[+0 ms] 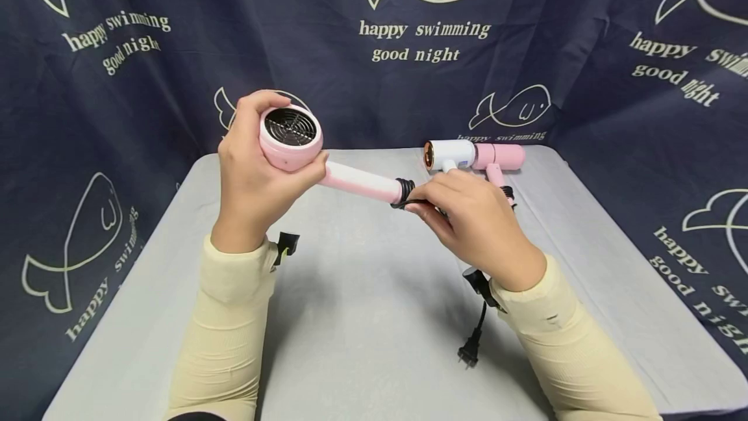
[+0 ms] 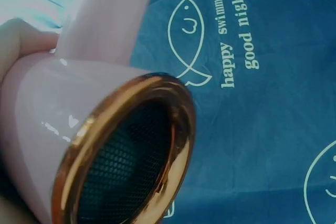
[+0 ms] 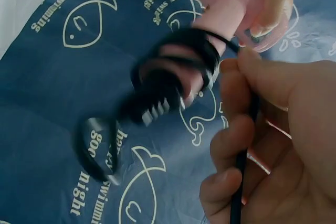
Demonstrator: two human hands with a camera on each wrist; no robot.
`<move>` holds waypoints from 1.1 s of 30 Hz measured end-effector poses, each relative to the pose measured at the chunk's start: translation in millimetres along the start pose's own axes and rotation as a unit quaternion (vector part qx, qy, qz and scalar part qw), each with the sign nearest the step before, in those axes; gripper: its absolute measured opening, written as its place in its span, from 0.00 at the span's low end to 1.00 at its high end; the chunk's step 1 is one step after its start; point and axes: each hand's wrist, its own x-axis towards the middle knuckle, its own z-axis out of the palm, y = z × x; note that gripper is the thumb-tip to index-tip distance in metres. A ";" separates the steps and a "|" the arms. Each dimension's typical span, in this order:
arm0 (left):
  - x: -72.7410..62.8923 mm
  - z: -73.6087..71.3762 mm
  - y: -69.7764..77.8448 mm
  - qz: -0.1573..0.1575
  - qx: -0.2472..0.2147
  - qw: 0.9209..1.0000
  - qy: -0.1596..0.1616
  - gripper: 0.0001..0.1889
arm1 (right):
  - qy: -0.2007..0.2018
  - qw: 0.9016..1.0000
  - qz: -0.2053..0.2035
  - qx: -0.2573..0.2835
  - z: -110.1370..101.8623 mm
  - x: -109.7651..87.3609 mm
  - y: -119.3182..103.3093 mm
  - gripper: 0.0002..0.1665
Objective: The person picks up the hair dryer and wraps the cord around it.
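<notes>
My left hand [image 1: 248, 167] grips a pink hair dryer [image 1: 362, 182] by its round head, fingers over the top and thumb below. The head's dark rear grille faces up toward me, and the left wrist view shows its gold-rimmed mesh outlet [image 2: 131, 161]. The handle points right, above the table. Black cord [image 3: 191, 51] is looped round the handle's end. With thumb and fingers my right hand [image 1: 476, 223] pinches a length of that cord, which runs down across its curled fingers. The cord's two-pin plug [image 1: 469, 349] dangles below the right wrist.
At the table's back right lie a white hair dryer [image 1: 458, 153] with a gold outlet and a pink one [image 1: 502, 156], partly hidden by my right hand. The light grey table [image 1: 362, 343] is backed by a dark blue curtain [image 1: 327, 18] printed with fish.
</notes>
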 end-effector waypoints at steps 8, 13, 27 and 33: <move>1.4 -4.0 0.0 0.032 -0.069 0.996 -0.039 0.30 | 0.006 0.999 -0.035 0.036 -4.5 1.0 7.6 0.11; 1.7 -8.8 -0.5 0.052 -0.117 0.989 -0.068 0.30 | -0.011 0.995 -0.074 0.065 -5.9 1.3 11.8 0.15; 2.7 -18.3 6.3 0.015 -0.294 0.954 -0.065 0.34 | -0.029 0.936 -0.129 0.326 -13.4 7.6 7.0 0.12; 1.8 -15.8 10.8 -0.002 -0.371 0.929 -0.007 0.33 | -0.027 0.938 -0.091 0.332 -2.2 6.4 15.4 0.12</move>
